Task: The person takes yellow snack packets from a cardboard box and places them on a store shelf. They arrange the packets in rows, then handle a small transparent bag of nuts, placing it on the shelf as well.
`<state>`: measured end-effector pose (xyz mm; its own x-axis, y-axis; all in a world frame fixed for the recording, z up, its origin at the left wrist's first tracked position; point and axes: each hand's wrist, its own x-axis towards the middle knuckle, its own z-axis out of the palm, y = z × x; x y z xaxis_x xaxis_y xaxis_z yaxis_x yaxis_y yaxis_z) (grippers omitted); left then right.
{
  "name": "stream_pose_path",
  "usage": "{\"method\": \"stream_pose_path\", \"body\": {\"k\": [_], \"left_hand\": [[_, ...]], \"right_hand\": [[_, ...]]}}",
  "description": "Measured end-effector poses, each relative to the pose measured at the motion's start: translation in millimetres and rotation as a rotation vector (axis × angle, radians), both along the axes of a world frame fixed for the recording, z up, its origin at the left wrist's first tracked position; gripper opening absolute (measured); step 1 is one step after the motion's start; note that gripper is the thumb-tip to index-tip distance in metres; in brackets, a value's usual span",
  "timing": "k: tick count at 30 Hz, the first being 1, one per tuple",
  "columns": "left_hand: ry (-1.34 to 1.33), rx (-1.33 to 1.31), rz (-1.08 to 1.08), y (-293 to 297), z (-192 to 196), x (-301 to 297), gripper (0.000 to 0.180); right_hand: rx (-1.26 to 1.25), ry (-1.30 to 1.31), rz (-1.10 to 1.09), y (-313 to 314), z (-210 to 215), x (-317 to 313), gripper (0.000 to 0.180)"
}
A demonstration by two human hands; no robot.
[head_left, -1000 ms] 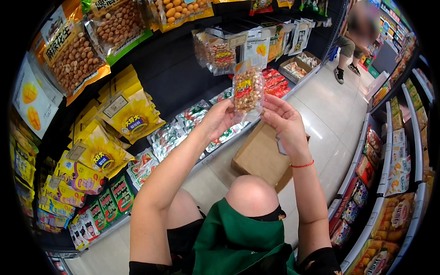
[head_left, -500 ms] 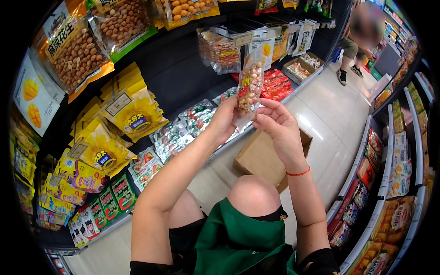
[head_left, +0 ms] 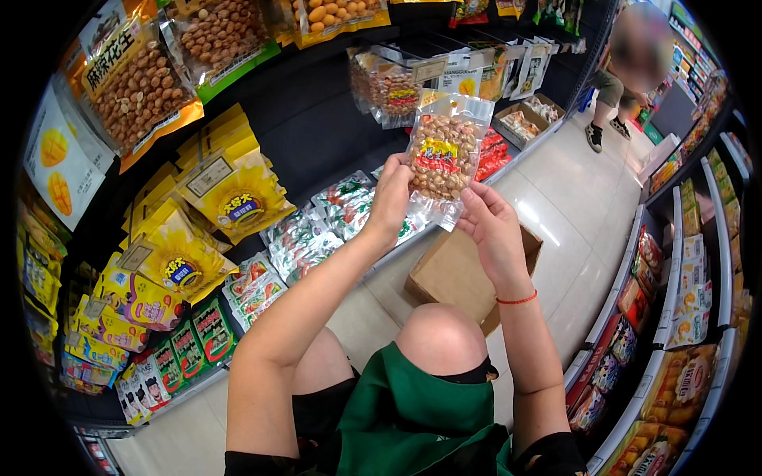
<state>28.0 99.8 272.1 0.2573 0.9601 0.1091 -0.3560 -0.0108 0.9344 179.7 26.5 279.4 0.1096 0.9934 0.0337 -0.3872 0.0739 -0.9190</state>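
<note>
A clear bag of nuts (head_left: 432, 176) with a red and yellow label is held up in front of me, its printed face toward me. My left hand (head_left: 390, 194) grips its left edge. The fingers of my right hand (head_left: 490, 226) pinch its lower right corner. Behind it, similar clear bags of nuts (head_left: 385, 86) hang on shelf hooks. Below my hands an open cardboard box (head_left: 452, 278) stands on the floor, partly behind my right forearm and knee; bare brown cardboard shows.
Yellow snack bags (head_left: 230, 194) hang at left, above silver packets (head_left: 298, 242) on the bottom shelf. Red packets (head_left: 494, 155) and a small carton (head_left: 520, 119) lie farther along. Another shelf (head_left: 671, 317) lines the right. A person (head_left: 623, 79) is in the far aisle.
The bag of nuts has turned from a narrow edge-on view to face me broadly. My right hand has shifted slightly right and down along it.
</note>
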Motion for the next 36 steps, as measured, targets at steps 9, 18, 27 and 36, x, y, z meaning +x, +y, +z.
{"method": "stream_pose_path", "body": {"k": [9, 18, 27, 36], "left_hand": [[0.136, 0.178, 0.149, 2, -22, 6, 0.030], [0.223, -0.017, -0.035, -2, -25, 6, 0.032], [0.353, -0.139, -0.143, 6, -69, 38, 0.033], [0.401, -0.300, -0.273, 14, -161, 75, 0.044]], "right_hand": [[0.001, 0.021, 0.003, 2, -7, -3, 0.031], [0.031, -0.117, -0.117, 4, -33, 15, 0.033], [-0.170, -0.087, -0.205, 0, -82, 49, 0.032], [-0.433, -0.044, -0.251, 1, -166, 90, 0.029]]}}
